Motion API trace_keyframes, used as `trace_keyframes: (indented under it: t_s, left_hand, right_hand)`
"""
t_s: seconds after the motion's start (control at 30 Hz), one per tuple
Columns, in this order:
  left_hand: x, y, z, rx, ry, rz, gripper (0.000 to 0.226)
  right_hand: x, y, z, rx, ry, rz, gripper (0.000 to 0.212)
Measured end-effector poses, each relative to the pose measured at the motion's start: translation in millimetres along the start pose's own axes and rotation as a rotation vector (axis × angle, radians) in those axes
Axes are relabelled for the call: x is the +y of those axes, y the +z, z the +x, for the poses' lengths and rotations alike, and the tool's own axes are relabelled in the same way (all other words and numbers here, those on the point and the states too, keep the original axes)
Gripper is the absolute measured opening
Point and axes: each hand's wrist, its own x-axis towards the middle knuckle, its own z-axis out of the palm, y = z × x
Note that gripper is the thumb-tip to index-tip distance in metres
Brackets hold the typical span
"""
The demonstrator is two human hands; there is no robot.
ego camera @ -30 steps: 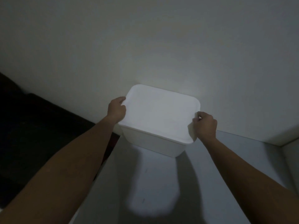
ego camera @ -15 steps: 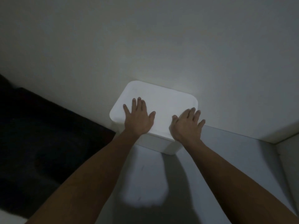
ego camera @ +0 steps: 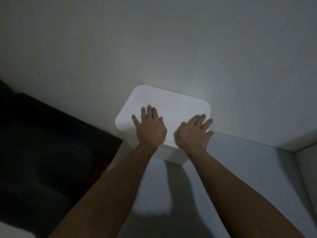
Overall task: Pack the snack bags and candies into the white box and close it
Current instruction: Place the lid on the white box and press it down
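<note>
pale wall point(ego camera: 154, 40) behind grey tabletop point(ego camera: 240, 169); dark area point(ego camera: 42, 143) left.

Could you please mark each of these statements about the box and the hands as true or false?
1. Both hands lie flat on the lid of the white box. True.
2. The left hand pinches the lid's edge. False: its fingers are straight, spread on top.
3. The box stands against the wall. True.
4. Snack bags lie beside the box. False: none are visible.
5. The right hand hangs away from the box. False: it rests on the lid.
</note>
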Motion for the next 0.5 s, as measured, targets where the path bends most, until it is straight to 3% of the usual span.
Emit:
trace_keyframes:
  t_s: [0.2,0.5]
  left_hand:
    - [1.6,-3.2,-4.5,-0.007,-0.055,-0.024,0.057]
    - [-60.5,-8.2,37.2,-0.108,-0.003,-0.008,0.087]
  right_hand:
    - [4.5,-5.1,-6.5,0.013,-0.062,0.009,0.064]
    - [29.9,-10.6,18.4,-0.065,0.017,0.059,0.092]
